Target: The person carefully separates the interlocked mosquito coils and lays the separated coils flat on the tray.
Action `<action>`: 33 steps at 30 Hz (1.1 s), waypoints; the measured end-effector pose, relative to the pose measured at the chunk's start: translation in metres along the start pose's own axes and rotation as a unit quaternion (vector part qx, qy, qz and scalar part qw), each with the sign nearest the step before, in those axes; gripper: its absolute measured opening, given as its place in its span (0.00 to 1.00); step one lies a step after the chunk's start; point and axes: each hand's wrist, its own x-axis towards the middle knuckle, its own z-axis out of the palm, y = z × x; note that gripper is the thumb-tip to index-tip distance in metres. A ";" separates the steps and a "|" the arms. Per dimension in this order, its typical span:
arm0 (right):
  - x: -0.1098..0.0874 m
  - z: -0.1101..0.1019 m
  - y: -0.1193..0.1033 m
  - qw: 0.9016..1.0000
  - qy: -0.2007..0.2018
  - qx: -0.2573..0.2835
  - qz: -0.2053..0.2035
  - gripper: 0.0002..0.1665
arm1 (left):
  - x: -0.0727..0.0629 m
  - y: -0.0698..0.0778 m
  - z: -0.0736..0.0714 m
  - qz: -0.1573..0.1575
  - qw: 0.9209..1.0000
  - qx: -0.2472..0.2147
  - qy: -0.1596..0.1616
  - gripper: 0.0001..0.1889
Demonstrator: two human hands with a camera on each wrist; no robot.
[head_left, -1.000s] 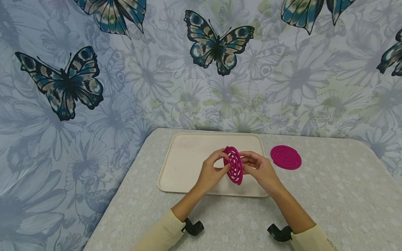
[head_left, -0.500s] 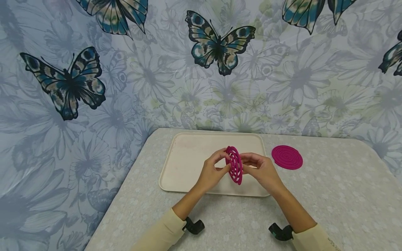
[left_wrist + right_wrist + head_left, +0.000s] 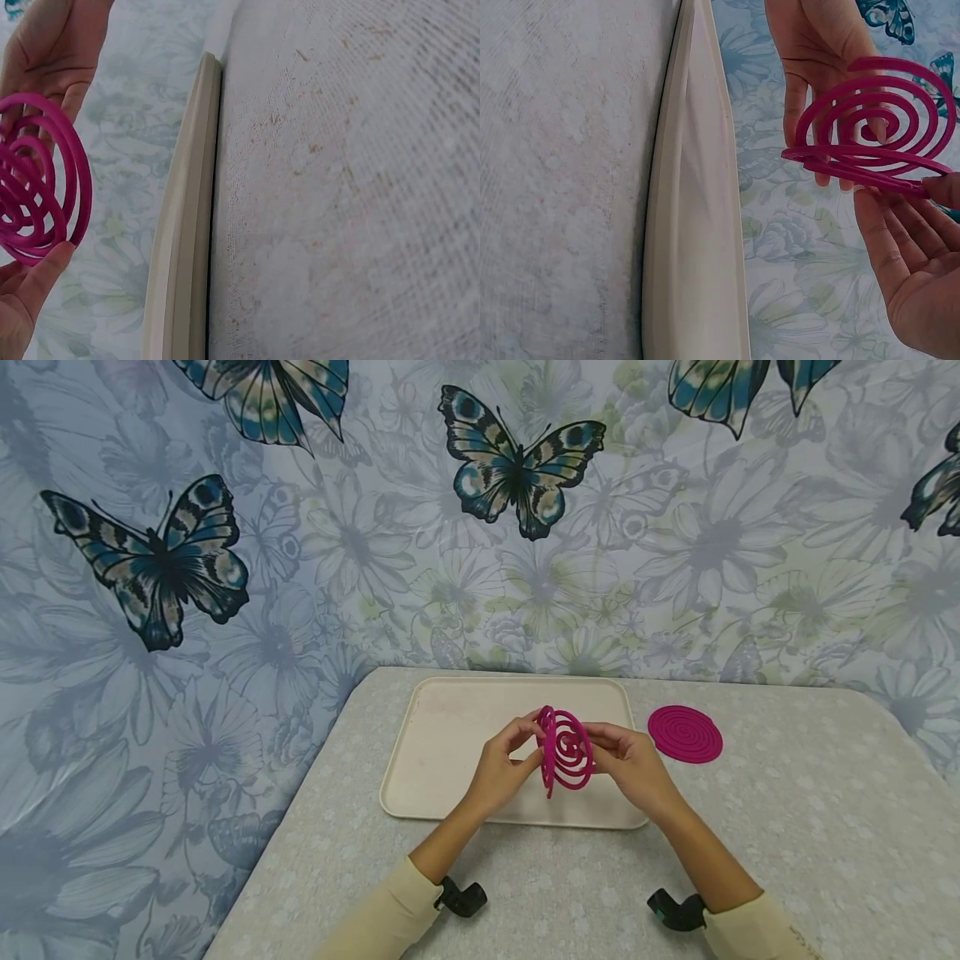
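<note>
Both hands hold magenta mosquito coils upright above the tray. My left hand [image 3: 510, 764] grips one coil [image 3: 550, 768], seen edge-on in the head view. My right hand [image 3: 637, 772] pinches a second coil [image 3: 567, 747], whose open spiral faces the head camera. The two coils stand at an angle and overlap at the front; whether they still interlock I cannot tell. In the right wrist view a left fingertip lies by the eye of the left coil [image 3: 870, 133], while the right thumb presses the edge-on coil. Rings and both hands also show at the left wrist view's edge.
A cream rectangular tray [image 3: 442, 752] lies under the hands. Right of it a flat, tightly wound magenta coil disc [image 3: 685, 734] lies on the cloth-covered table [image 3: 825, 827]. A butterfly-patterned wall [image 3: 637, 568] stands behind. Black cameras [image 3: 462, 897] sit on the wrists.
The coils, earlier seen nearly together, have spread apart. The right hand's coil has swung to the right so its spiral shows, and the left one now appears edge-on.
</note>
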 end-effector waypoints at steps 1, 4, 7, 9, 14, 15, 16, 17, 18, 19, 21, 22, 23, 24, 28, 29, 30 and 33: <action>0.000 -0.001 0.000 1.000 -0.004 0.001 -0.001 0.22 | 0.000 0.000 0.000 -0.001 1.000 0.000 -0.003 0.10; 0.000 -0.003 0.001 1.000 -0.016 0.010 0.000 0.23 | -0.001 0.000 -0.001 -0.007 1.000 0.004 -0.010 0.10; 0.000 -0.005 0.001 0.999 -0.026 0.019 0.003 0.23 | 0.000 0.002 -0.002 -0.010 1.000 0.000 -0.018 0.10; -0.001 -0.007 0.000 0.999 -0.030 0.023 0.007 0.24 | 0.000 0.002 -0.003 -0.014 1.000 -0.004 -0.025 0.09; -0.001 -0.012 0.001 0.999 -0.034 0.039 0.015 0.23 | 0.003 0.002 -0.006 -0.039 0.998 -0.035 -0.046 0.09; -0.001 -0.013 0.002 0.998 -0.034 0.046 0.016 0.23 | 0.003 0.002 -0.007 -0.045 0.997 -0.047 -0.048 0.10; 0.000 -0.014 0.002 0.998 -0.034 0.052 0.018 0.23 | 0.004 0.003 -0.007 -0.054 0.995 -0.062 -0.050 0.10; 0.000 -0.016 0.004 0.998 -0.033 0.058 0.020 0.23 | 0.004 0.003 -0.008 -0.062 0.993 -0.080 -0.052 0.10; 0.001 -0.017 0.005 0.997 -0.033 0.066 0.022 0.23 | 0.004 0.003 -0.008 -0.070 0.992 -0.096 -0.052 0.11; 0.001 -0.018 0.006 0.996 -0.033 0.074 0.026 0.23 | 0.004 0.003 -0.008 -0.079 0.990 -0.110 -0.051 0.12; 0.002 -0.019 0.008 0.995 -0.032 0.085 0.036 0.24 | 0.003 0.004 -0.010 -0.101 0.986 -0.127 -0.048 0.13; 0.002 -0.020 0.009 0.995 -0.032 0.090 0.041 0.25 | 0.003 0.003 -0.010 -0.110 0.984 -0.133 -0.048 0.14; 0.003 -0.021 0.010 0.994 -0.031 0.096 0.046 0.25 | 0.003 0.003 -0.011 -0.119 0.982 -0.139 -0.047 0.14; 0.003 -0.022 0.011 0.993 -0.030 0.103 0.052 0.26 | 0.003 0.002 -0.012 -0.125 0.980 -0.145 -0.046 0.15; 0.004 -0.023 0.013 0.988 -0.021 0.136 0.073 0.24 | 0.004 0.000 -0.014 -0.145 0.974 -0.166 -0.043 0.13; 0.004 -0.023 0.013 0.986 -0.016 0.146 0.079 0.22 | 0.003 -0.001 -0.014 -0.150 0.973 -0.171 -0.041 0.13; 0.004 -0.024 0.013 0.984 -0.013 0.156 0.085 0.21 | 0.003 -0.001 -0.014 -0.156 0.971 -0.178 -0.039 0.12; 0.005 -0.024 0.011 0.980 0.003 0.170 0.103 0.22 | 0.003 -0.003 -0.015 -0.174 0.963 -0.202 -0.033 0.13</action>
